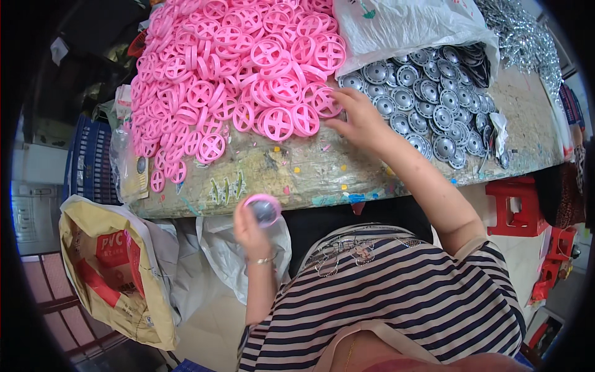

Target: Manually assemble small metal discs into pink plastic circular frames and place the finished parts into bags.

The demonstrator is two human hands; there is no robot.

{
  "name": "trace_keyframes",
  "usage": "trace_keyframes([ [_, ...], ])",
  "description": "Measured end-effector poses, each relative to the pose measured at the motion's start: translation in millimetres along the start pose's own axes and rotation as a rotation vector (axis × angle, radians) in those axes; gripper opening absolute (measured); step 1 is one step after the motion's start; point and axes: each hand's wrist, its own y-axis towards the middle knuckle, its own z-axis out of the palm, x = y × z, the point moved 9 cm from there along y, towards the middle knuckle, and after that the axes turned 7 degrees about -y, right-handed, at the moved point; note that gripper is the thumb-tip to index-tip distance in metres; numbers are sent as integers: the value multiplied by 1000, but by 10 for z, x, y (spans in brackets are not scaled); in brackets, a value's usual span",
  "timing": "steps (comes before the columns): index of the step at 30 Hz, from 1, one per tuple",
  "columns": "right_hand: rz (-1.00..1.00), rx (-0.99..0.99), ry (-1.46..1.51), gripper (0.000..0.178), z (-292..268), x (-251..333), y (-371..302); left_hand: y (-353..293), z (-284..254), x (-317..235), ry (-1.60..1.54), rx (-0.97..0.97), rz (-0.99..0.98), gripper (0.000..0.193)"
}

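My left hand (249, 230), near the table's front edge, grips a pink wheel (271, 203) with a dark grey disc set in its middle; the hand is a little blurred. At the right edge of a big heap of pink spoked wheels (266, 53) is my right hand (359, 119). Its thumb and fingers are apart, at the rim of one pink wheel (325, 102), and I see no firm hold on it. To the right of this hand lies a spread of grey hubcap-like discs (427, 99).
A white plastic bag (409, 28) covers the back of the grey discs. Silver tinsel (520, 37) lies at the far right of the worn table (297, 173). Below stand an open paper sack (158, 310), a white bag (232, 254) and a red stool (511, 208).
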Motion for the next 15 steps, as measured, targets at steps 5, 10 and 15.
trace_keyframes([
  [5, 33, 163, -229, 74, 364, -94, 149, -211, -1155, 216, 614, 26, -77, 26],
  [10, 124, 191, -160, 70, 147, -227, 161, -302, -973, 207, 1094, 163, 282, 23],
  [15, -41, 91, 25, 62, -185, 451, -102, -97, 86, 98, -69, 226, -97, 34],
])
